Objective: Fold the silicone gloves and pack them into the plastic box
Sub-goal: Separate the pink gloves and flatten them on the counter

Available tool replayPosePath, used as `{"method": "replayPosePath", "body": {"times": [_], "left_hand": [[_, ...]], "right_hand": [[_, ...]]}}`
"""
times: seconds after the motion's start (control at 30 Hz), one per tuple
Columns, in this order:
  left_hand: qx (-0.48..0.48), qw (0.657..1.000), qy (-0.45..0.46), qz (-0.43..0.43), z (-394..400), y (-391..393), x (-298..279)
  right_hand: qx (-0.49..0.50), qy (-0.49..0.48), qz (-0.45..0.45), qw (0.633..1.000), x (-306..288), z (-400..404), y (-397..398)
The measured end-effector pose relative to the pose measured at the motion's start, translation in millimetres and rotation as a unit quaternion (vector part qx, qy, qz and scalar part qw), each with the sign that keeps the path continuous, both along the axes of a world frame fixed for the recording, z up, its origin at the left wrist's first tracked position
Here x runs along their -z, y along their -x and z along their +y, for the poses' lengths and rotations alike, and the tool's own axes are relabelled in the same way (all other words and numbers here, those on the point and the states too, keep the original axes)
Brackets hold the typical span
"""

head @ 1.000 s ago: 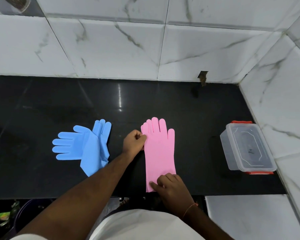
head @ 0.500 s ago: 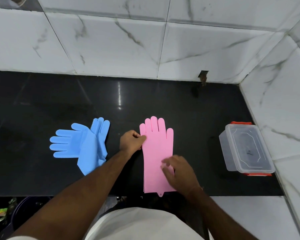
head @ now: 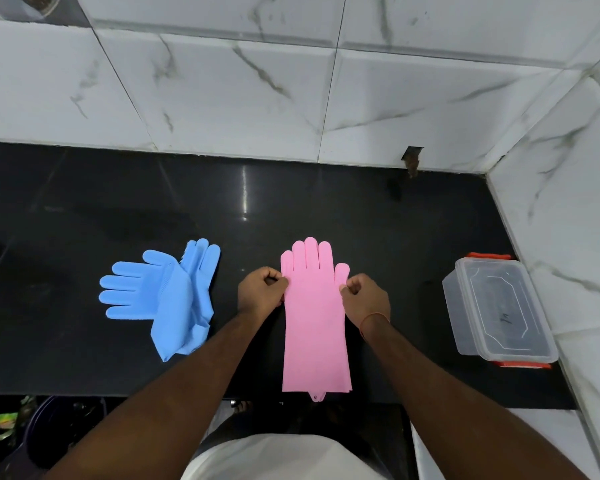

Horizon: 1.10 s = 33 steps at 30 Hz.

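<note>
Pink silicone gloves lie flat and stacked on the black counter, fingers pointing away from me, cuff at the front edge. My left hand pinches the gloves' left edge just below the fingers. My right hand pinches the right edge near the thumb. Blue silicone gloves lie loosely crossed to the left, untouched. The clear plastic box with orange clips stands at the right, its lid on.
White marble-tiled walls close the counter at the back and right. A white ledge lies at the front right. Below the counter's front edge at left sits a dark bucket.
My right hand has moved from the pink gloves' cuff up to their right edge near the thumb and pinched it. The left hand kept its hold on the left edge.
</note>
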State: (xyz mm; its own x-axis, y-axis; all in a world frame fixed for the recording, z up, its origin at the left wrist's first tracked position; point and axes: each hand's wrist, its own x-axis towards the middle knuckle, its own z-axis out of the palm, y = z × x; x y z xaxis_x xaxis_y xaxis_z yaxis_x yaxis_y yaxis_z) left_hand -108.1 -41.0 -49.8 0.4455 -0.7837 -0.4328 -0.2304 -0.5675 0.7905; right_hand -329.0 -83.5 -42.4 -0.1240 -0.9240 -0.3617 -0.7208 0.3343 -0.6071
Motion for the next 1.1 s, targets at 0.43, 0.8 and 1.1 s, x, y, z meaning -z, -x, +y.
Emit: {"method": "replayPosePath", "body": {"times": [0.43, 0.8, 1.1], "left_hand": [[0.160, 0.963, -0.108, -0.189, 30.1, -22.3, -23.1], [0.185, 0.970, -0.148, -0.059, 124.7, 18.9, -3.7], [0.239, 0.958, -0.097, -0.127, 134.6, 21.1, -3.1]], "right_hand": [[-0.036, -0.037, -0.016, 0.999, -13.1, 35.7, 19.7], [-0.049, -0.069, 0.006, 0.996, -10.8, 133.7, 46.4], [-0.015, -0.064, -0.066, 0.996, -5.4, 134.4, 53.0]]}}
